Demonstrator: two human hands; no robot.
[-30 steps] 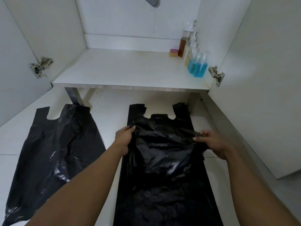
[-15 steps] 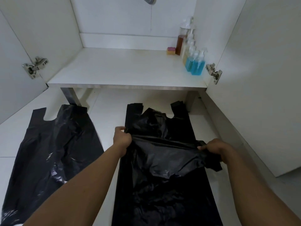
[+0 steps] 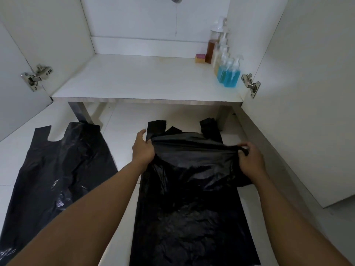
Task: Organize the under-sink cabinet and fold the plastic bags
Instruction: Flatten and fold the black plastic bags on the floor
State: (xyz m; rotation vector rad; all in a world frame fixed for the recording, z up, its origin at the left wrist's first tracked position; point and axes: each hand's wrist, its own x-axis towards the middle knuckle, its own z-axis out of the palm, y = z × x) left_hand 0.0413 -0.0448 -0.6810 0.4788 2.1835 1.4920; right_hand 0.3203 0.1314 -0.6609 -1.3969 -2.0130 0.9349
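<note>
I note left hand [image 3: 143, 148] and right hand [image 3: 249, 160] each pinching an edge of the black bag [image 3: 192, 208] on the floor [image 3: 123, 139] — first fold apparently underway. Second bag [image 3: 57, 169] lies flat, unfolded; bottles [image 3: 228, 73] already ranged in the cabinet [image 3: 134, 79].

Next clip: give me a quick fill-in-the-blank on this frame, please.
1. The left hand and right hand hold one plastic bag, coloured ___.
2. The second bag lies flat on the ___.
3. The nearest spray bottles contain ___ liquid.
Missing words: black, floor, blue.
</note>
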